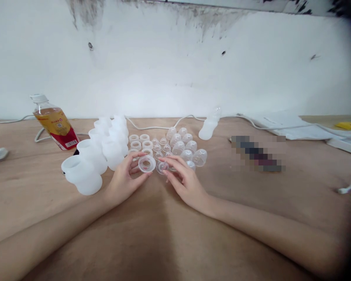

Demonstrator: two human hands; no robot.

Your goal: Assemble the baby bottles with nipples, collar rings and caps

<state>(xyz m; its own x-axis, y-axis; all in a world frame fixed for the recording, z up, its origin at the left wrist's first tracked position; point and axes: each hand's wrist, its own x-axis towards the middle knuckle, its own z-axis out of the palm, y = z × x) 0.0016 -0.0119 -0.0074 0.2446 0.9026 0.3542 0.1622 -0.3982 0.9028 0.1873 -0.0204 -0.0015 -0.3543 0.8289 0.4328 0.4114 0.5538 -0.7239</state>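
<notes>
Left hand [124,177]: thumb and fingers part-open in a C, closed on the edges of a ring [140,164]. The edge grip seems meant to leave its centre uncovered. It is just in front of the ring rows [130,139].
Right hand [191,187]: fingertips and thumb slightly parted, at a teat [163,168] just right of the held ring. Whether they grip it or only touch it, I cannot tell.
Teats [157,148]: small, see-through, in rows just right of the ring rows.
Caps [178,148]: see-through domes, farther right of the ring rows, beyond the teats.
Bottles [113,153]: white, open-topped, in rows left of the ring rows. Grouping by kind probably keeps each sort within easy reach.
Capped bottle [208,129]: upright, right of the ring rows and behind the caps.
Drink [60,128]: well left of the ring rows.
</notes>
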